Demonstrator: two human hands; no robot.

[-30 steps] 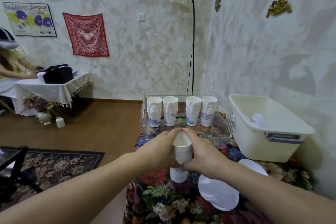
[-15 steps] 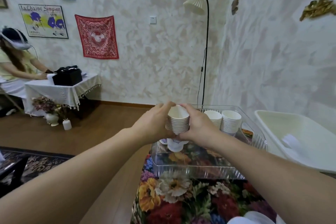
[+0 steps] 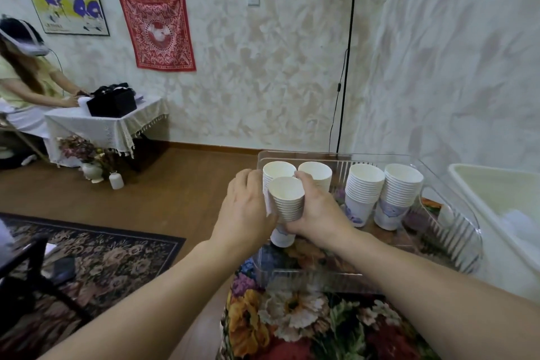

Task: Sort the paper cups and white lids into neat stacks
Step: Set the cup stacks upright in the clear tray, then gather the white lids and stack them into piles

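A stack of white paper cups [image 3: 287, 202] stands at the front left inside the clear plastic tray [image 3: 455, 231]. My left hand [image 3: 244, 210] wraps its left side and my right hand [image 3: 317, 209] wraps its right side, both gripping it. Behind it stand two more cup stacks [image 3: 279, 169] [image 3: 315, 171], and to the right two taller stacks [image 3: 363, 193] [image 3: 400, 194]. No lids are visible.
The tray sits on a floral tablecloth [image 3: 292, 321]. A cream plastic bin [image 3: 496, 202] stands to the right by the wall. A floor lamp [image 3: 346, 67] rises behind the tray. At far left a person [image 3: 26, 79] sits at a small table [image 3: 105, 126].
Both hands carried the cup stack from above the tablecloth forward into the tray and lowered it to the front left, in front of the other stacks.
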